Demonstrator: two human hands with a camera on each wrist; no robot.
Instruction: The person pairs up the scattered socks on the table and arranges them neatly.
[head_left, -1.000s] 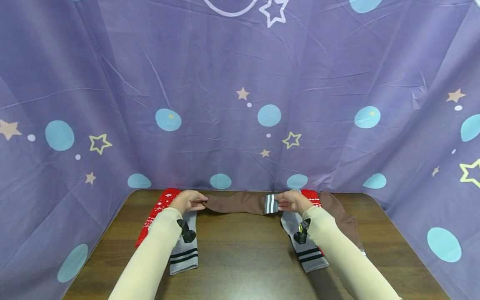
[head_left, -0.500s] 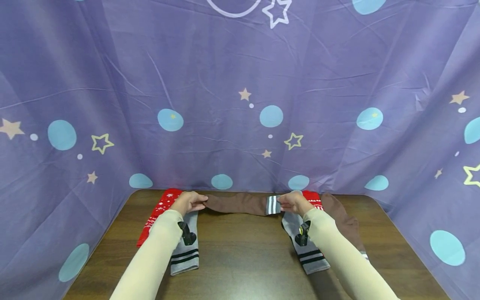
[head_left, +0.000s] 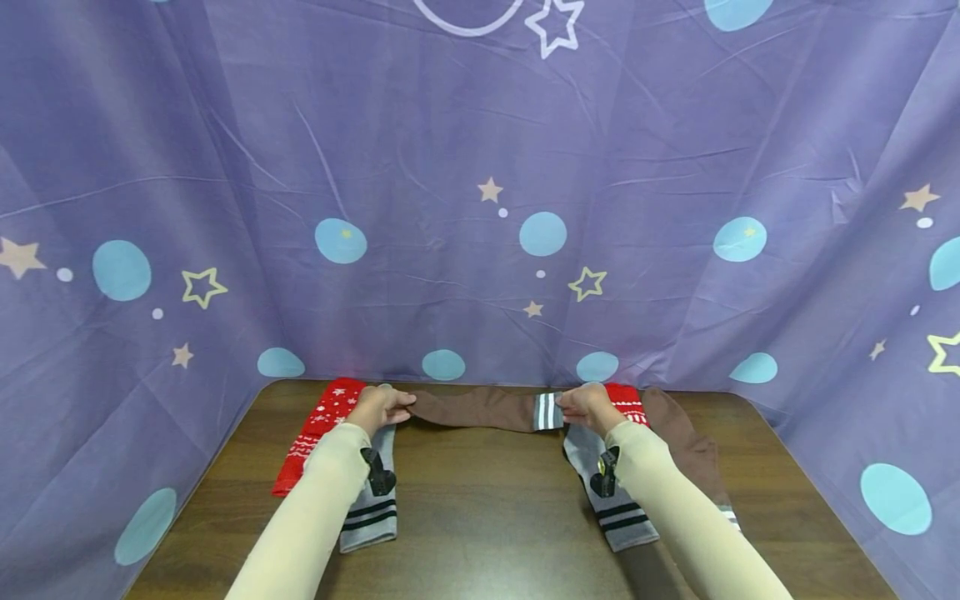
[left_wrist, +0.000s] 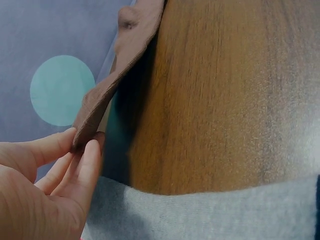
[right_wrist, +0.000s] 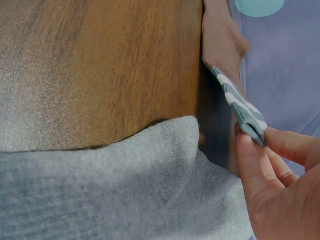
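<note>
A brown sock point(head_left: 476, 409) with a grey, white-striped cuff is stretched sideways between my two hands near the table's far edge. Its toe end is pinched between the thumb and fingers of my left hand point(head_left: 380, 406); the left wrist view shows the brown cloth point(left_wrist: 102, 95) lifted off the wood there. My right hand point(head_left: 588, 406) pinches the striped cuff point(right_wrist: 243, 112) at the other end. Beneath the left hand lies a grey sock point(head_left: 369, 521) with black bands. Another grey sock point(head_left: 618, 508) lies under the right hand, partly hidden by that wrist.
At the left a red patterned sock point(head_left: 322, 425) lies beside the grey one. On the right are a second red sock point(head_left: 626, 402), partly covered, and another brown sock point(head_left: 686, 442). A purple curtain point(head_left: 450, 275) rises behind the wooden table point(head_left: 480, 508).
Both hands keep their pinch on the brown sock, which stays stretched in nearly the same place. The whole head view has shifted slightly.
</note>
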